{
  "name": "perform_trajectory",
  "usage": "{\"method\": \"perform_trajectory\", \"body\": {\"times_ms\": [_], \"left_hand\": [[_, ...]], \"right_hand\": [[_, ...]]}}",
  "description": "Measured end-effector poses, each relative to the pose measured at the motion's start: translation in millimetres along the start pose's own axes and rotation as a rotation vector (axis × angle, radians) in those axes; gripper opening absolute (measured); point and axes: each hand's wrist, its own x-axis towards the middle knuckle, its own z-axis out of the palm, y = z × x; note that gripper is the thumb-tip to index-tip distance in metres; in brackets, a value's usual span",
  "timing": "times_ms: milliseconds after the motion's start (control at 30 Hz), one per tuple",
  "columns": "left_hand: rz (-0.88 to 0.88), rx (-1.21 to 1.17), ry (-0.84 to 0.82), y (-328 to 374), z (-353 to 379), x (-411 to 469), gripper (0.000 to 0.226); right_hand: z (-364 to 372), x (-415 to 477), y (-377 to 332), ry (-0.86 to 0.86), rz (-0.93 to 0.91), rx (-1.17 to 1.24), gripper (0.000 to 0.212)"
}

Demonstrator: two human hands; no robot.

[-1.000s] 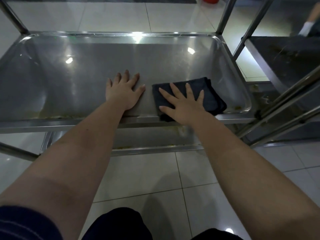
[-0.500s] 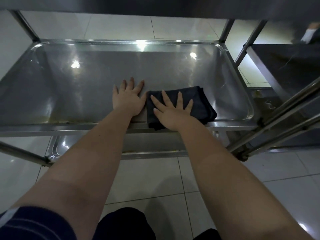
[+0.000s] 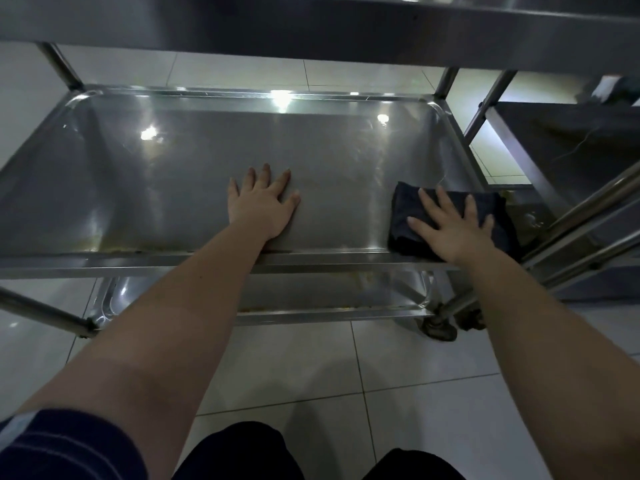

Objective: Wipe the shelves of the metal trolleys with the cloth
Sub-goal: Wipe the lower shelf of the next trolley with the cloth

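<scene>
A folded dark cloth (image 3: 498,216) lies at the near right corner of the trolley's middle steel shelf (image 3: 138,188). My right hand (image 3: 446,230) presses flat on the cloth with fingers spread. My left hand (image 3: 261,204) rests flat on the bare shelf near its front edge, a little left of centre, holding nothing. Yellowish grime runs along the shelf's near left edge.
The top shelf (image 3: 311,26) of the trolley overhangs the view. A lower shelf (image 3: 332,292) shows beneath, with a castor wheel (image 3: 441,329) at the right. A second metal trolley (image 3: 568,157) stands close on the right. Pale floor tiles surround them.
My right hand has slid the cloth to the right, from beside my left hand to the shelf's right corner. The left hand has stayed put. The view has dropped lower.
</scene>
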Motion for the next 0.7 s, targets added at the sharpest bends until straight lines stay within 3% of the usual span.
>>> {"method": "perform_trajectory", "body": {"times_ms": [100,267,500,700], "left_hand": [[0.000,0.030,-0.020,15,-3,5,0.059],[0.254,0.015,-0.018,98,7,7,0.053],[0.212,0.021,-0.045,112,17,12,0.055],[0.180,0.020,-0.028,113,20,11,0.051]], "right_hand": [[1,0,0,0.013,0.016,-0.019,0.065],[1,-1,3,0.041,0.004,-0.018,0.065],[1,0,3,0.018,-0.011,0.000,0.067],[18,-14,-44,0.010,-0.121,-0.007,0.069]]}}
